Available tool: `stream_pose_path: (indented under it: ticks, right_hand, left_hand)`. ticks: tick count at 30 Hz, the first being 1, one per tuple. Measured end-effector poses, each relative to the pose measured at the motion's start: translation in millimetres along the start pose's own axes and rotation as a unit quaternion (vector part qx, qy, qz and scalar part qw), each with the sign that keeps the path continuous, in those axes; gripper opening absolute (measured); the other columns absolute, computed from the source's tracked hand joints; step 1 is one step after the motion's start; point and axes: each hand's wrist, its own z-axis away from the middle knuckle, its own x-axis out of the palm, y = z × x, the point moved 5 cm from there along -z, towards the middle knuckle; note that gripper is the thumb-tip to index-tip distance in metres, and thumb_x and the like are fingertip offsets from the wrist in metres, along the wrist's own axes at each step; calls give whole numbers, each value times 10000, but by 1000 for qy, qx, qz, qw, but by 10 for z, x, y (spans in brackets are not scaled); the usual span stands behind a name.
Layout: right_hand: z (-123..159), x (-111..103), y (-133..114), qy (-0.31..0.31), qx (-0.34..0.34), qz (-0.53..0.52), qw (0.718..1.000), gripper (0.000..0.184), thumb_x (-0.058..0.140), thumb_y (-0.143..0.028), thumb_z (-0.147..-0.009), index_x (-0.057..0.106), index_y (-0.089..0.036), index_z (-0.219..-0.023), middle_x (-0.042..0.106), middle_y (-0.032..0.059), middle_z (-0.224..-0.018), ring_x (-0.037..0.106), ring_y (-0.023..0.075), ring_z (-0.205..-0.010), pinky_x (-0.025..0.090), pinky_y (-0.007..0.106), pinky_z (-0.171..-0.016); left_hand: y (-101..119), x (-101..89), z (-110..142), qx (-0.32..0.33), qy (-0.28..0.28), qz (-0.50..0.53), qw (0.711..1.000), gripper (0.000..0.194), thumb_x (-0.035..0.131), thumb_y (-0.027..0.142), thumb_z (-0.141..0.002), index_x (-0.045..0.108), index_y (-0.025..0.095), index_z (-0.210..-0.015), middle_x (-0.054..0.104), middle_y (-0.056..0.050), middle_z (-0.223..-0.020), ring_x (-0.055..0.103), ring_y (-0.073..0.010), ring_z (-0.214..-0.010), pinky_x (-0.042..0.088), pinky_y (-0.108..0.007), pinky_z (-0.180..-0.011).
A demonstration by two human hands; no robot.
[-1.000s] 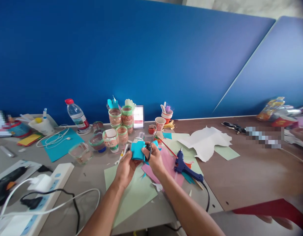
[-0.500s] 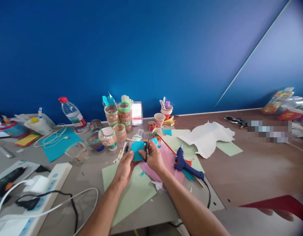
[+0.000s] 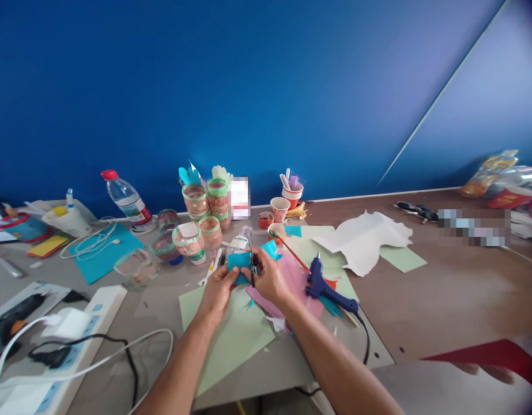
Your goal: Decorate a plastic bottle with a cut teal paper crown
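My left hand (image 3: 219, 290) grips a small piece of blue paper (image 3: 238, 261) by its near edge, thumb on top. My right hand (image 3: 268, 275) is closed round a pair of scissors (image 3: 252, 268), whose blades stand at the paper's right side. Another curled blue scrap (image 3: 272, 250) shows just beyond my right hand. Below both hands lies a pale green sheet (image 3: 231, 340), and pink paper (image 3: 289, 282) sits beneath and right of my right hand. Whether the blades are biting into the paper is hard to make out.
A blue glue gun (image 3: 328, 291) lies to the right, its cord trailing forward. Paper-wrapped cups and jars (image 3: 195, 202), a water bottle (image 3: 129, 202) and paper cups (image 3: 280, 208) stand toward the wall. At left is a power strip (image 3: 84, 340) with cables. White torn paper (image 3: 365, 239) lies right.
Both hands have shifted slightly left. The blue paper is tilted flatter, and the scissors' blades have dropped lower and moved left beside it.
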Motion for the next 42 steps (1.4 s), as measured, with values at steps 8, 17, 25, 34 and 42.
stream_pose_path:
  ticks: [8,17,25,34,42]
  right_hand:
    - [-48,1,22,-13,45,-158,986,402,667,-312,-714,548,-196,-1080,586,-4,-772,534,141,-664,444,276,-614]
    - [-69,-13,90,-2,49,-155,987,359,654,-273,-694,559,-208,-1034,553,-11,-762,511,134,-640,435,275,-580]
    - [-61,-49,59,23,14,-114,993,299,603,-238,-724,555,-212,-1018,502,-26,-710,464,124,-577,387,262,-529]
    - [-46,-59,28,1,39,-142,989,327,624,-264,-716,544,-209,-1028,537,-22,-732,493,126,-606,409,258,-546]
    - [-13,59,6,-62,52,-192,978,373,676,-247,-691,528,-217,-1032,533,-48,-686,512,108,-584,419,230,-520]
  left_hand:
    - [8,-34,-24,10,15,-13,1000,332,812,409,-601,741,153,-801,706,-30,-729,610,-156,-658,493,-282,-675]
    - [6,-59,-20,39,5,-84,996,197,756,372,-675,718,180,-695,664,-34,-663,579,-189,-636,468,-307,-666]
    - [124,14,18,57,-29,-122,990,152,747,345,-677,704,200,-666,659,-43,-648,564,-204,-612,435,-303,-625]
    - [173,-84,-1,75,-7,-203,976,279,737,396,-677,606,179,-559,524,18,-459,443,-114,-447,316,-234,-481]
    - [183,-168,-13,116,48,-178,976,263,708,408,-715,628,164,-659,545,24,-509,466,-102,-471,338,-224,-497]
